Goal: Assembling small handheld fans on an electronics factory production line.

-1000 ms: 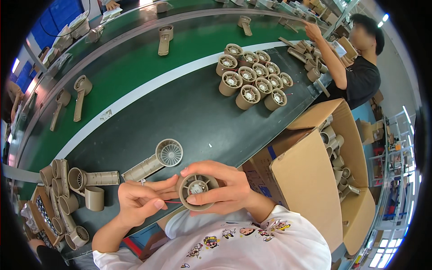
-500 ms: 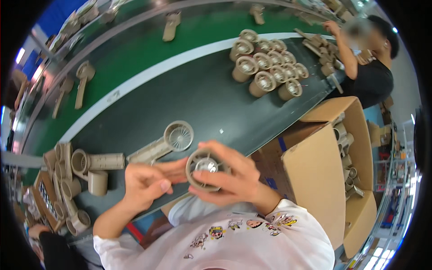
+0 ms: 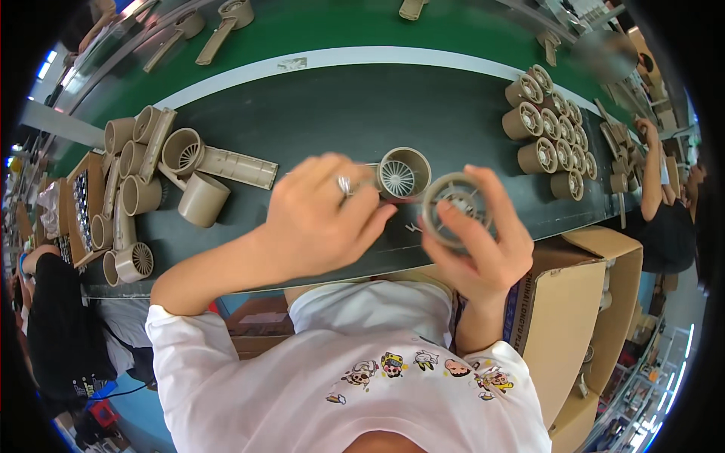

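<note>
My right hand (image 3: 487, 245) is closed around a beige, round fan housing (image 3: 430, 214), its thumb and fingers at the open end where spokes and a pale centre show. My left hand (image 3: 317, 215) is closed to the left of it, with curled fingers and a small silvery piece at them. Whatever the fingertips grip is hidden. Behind the hands, a second beige housing with a radial grille (image 3: 399, 177) lies on the dark table (image 3: 302, 98); its handle is mostly covered by my left hand. Small pale bits (image 3: 412, 226) lie between the hands.
Several beige housings with handles (image 3: 143, 195) are piled at the left. At the right stand rows of round fan housings (image 3: 538, 155). A cardboard box (image 3: 563, 332) stands by the table's right front edge. Beyond the pale strip runs a green belt (image 3: 325, 30) carrying parts. Co-workers are at both sides.
The view has shifted, so the table looks squarer. My right hand has carried the round housing away from my left hand, to the right. My left hand has moved forward over the handle, its fingers now curled.
</note>
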`<state>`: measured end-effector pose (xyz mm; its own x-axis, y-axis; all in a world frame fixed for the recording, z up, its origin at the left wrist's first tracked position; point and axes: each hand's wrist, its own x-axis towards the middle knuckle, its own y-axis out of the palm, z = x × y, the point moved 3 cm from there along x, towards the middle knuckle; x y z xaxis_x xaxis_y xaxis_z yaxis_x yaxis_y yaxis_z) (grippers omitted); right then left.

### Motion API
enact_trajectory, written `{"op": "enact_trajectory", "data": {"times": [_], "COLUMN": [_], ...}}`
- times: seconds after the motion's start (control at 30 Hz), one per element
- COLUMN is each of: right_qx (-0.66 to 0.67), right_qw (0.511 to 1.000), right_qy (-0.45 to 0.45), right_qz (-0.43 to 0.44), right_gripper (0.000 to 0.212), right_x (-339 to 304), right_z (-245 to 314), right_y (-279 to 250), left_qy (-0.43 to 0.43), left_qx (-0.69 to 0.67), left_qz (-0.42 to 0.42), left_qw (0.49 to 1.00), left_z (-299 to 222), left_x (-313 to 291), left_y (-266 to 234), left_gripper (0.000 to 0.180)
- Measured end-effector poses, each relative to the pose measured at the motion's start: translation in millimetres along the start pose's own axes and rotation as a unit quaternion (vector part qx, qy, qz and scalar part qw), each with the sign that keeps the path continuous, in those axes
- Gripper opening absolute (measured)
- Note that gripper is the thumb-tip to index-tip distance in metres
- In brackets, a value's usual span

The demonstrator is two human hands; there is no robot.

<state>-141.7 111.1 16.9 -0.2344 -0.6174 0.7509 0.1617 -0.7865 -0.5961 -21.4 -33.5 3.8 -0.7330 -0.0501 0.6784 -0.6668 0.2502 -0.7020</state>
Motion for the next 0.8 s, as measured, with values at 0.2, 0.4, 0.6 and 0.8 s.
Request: {"op": "enact_trajectory", "data": {"times": [0.2,0.4,0.6,0.8], "right_qx": [-0.028,0.011,0.059,0.111], "right_qw": [0.998,0.994,0.985,0.977], "right_qy": [-0.021,-0.043,-0.064,-0.036], "right_qz": [0.055,0.102,0.149,0.181], "right_gripper": [0.031,0.032,0.030,0.028], "right_x": [9,18,26,27], "right_z": [-24,-22,-20,-27], "right_y": [15,26,40,45], "left_qy": [-0.164,-0.167,-0.166,-0.185], "left_qx": [0.024,-0.010,-0.092,-0.122], "left_qz": [0.219,0.205,0.135,0.106], "left_qw": [0.961,0.964,0.972,0.969], "left_z": [31,33,31,27], "left_x": [-11,-19,-24,-25], "left_y": [18,29,41,46], "left_gripper": [0.051,0.042,0.034,0.019]}}
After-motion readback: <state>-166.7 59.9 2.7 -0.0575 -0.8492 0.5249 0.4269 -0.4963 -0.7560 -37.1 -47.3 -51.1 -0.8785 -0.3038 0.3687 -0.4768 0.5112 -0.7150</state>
